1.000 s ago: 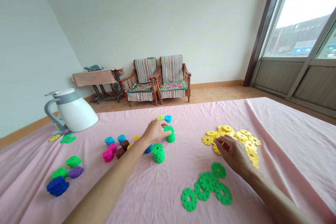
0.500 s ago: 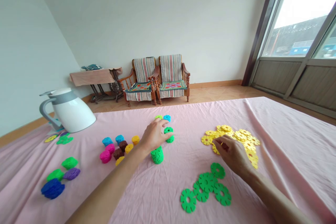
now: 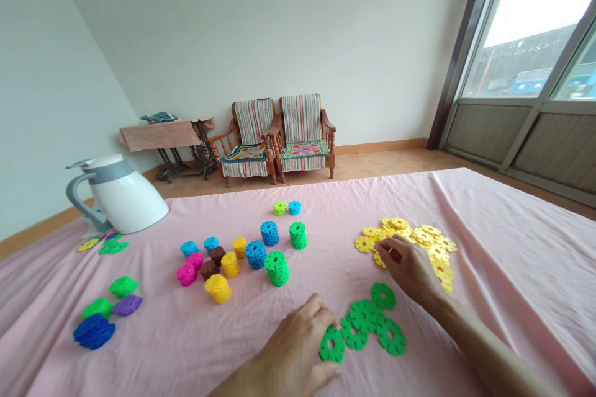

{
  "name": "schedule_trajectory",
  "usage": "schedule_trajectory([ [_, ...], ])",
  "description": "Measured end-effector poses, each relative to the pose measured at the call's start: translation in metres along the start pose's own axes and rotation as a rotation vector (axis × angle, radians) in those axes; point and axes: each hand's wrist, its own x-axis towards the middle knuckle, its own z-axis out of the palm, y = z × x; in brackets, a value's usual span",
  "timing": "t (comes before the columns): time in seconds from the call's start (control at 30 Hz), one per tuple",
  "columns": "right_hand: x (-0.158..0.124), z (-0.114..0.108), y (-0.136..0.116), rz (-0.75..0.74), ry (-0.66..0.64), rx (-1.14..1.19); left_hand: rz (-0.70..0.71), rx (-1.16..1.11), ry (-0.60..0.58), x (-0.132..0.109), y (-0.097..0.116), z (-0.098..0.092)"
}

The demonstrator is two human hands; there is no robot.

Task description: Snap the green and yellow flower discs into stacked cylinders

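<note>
The worktop (image 3: 488, 242), under a pink cloth, carries everything we are working with. The only container on it is the white jug (image 3: 123, 198) at the far left. Its grey lid (image 3: 109, 169) is down, so we cannot tell what is inside.

Our left hand (image 3: 298, 350) lies palm down near the front edge. Its fingers are loosely curled and hold nothing, and the tips touch the nearest of the flat green discs (image 3: 367, 322) spread between our two hands. Our right hand (image 3: 410, 270) is bent over the near edge of the yellow discs (image 3: 419, 239). Thumb and forefinger are drawn together there, but we cannot tell whether they actually grip one.

The green discs overlap, so we judge it best to slide the outermost one clear before pinching it by its notched rim. That way its neighbours are not dragged along. The cloth wrinkles easily, so a light touch helps. The finished green stack (image 3: 277, 268) stands well apart behind, among the other coloured stacks.
</note>
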Motion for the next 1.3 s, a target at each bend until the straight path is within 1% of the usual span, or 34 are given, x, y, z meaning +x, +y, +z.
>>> schedule_trajectory([
  [0.13,0.000,-0.001,-0.002,0.008,-0.016,0.018,0.005,0.026,0.014,0.004,0.001,0.004],
  [0.23,-0.001,-0.001,-0.003,0.002,-0.021,0.020,0.034,0.062,0.058,0.004,0.002,0.009],
  [0.3,-0.001,-0.001,-0.003,-0.003,-0.019,0.013,0.035,0.082,0.109,0.002,0.001,0.006],
  [0.37,-0.001,-0.001,-0.002,-0.004,-0.019,0.013,0.019,0.089,0.211,-0.001,-0.001,-0.006],
  [0.43,-0.001,-0.001,-0.002,-0.008,-0.022,0.016,-0.003,0.090,0.355,-0.002,-0.008,-0.027],
  [0.53,-0.001,-0.002,-0.002,-0.017,-0.031,0.018,-0.015,0.108,0.559,-0.001,-0.025,-0.059],
  [0.6,-0.001,-0.001,-0.002,-0.015,-0.038,0.022,-0.044,0.122,0.626,0.002,-0.038,-0.074],
  [0.63,-0.001,-0.001,-0.002,-0.010,-0.041,0.023,-0.058,0.127,0.638,0.004,-0.044,-0.078],
  [0.7,0.000,-0.001,-0.002,0.000,-0.046,0.026,-0.085,0.127,0.645,0.007,-0.054,-0.080],
  [0.8,0.000,-0.002,-0.003,0.009,-0.053,0.029,-0.113,0.110,0.634,0.008,-0.062,-0.075],
  [0.97,-0.001,-0.003,-0.004,0.000,-0.066,0.014,-0.134,0.091,0.609,0.008,-0.067,-0.069],
  [1.1,-0.001,-0.001,-0.002,-0.002,-0.067,0.013,-0.150,0.093,0.591,0.009,-0.070,-0.067],
  [1.3,-0.002,0.001,0.000,0.001,-0.055,0.004,-0.166,0.101,0.597,0.010,-0.075,-0.067],
])
